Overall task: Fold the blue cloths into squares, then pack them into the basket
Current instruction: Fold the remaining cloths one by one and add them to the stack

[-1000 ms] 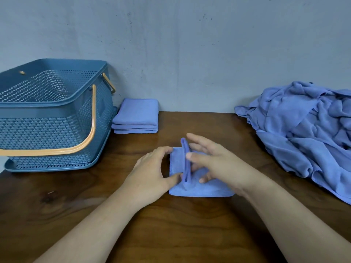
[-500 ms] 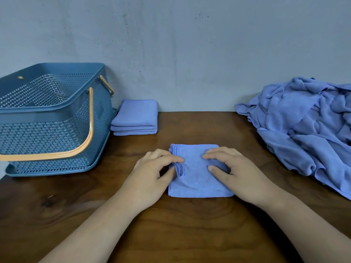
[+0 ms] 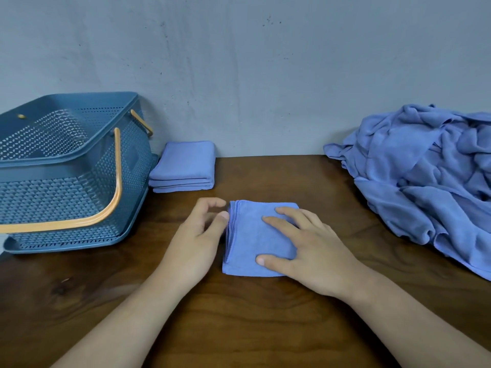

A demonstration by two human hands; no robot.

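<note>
Risk first: the layered left edge of the folded cloth point(image 3: 255, 235) was the weak spot. Your left hand point(image 3: 196, 240) sat just beside it, fingers point(image 3: 210, 205) loosely curled and a bit blurred, thumb tip touching the stacked hems, gripping nothing that I could make out. Had that thumb nudged too hard, I judged the layers would have fanned out and the square gone crooked. Your right hand point(image 3: 310, 251) lay flat on top, fingers point(image 3: 281, 224) straight and spread, pressing rather than grasping. Lifted carelessly, it could have let soft fabric like this spring open or drag along the surface point(image 3: 265, 328). A one-sided pick-up for the trip to the basket point(image 3: 79, 160) could have let the bottom layers droop too.

As for the cloth: it lay on the surface between your hands, close to square, smooth on top, several hem lines showing down its left side, corners fairly even. A stack of folded cloths point(image 3: 186, 166) waited beside the basket at the wall, and the unfolded pile point(image 3: 430, 176) sat well apart on your right.
</note>
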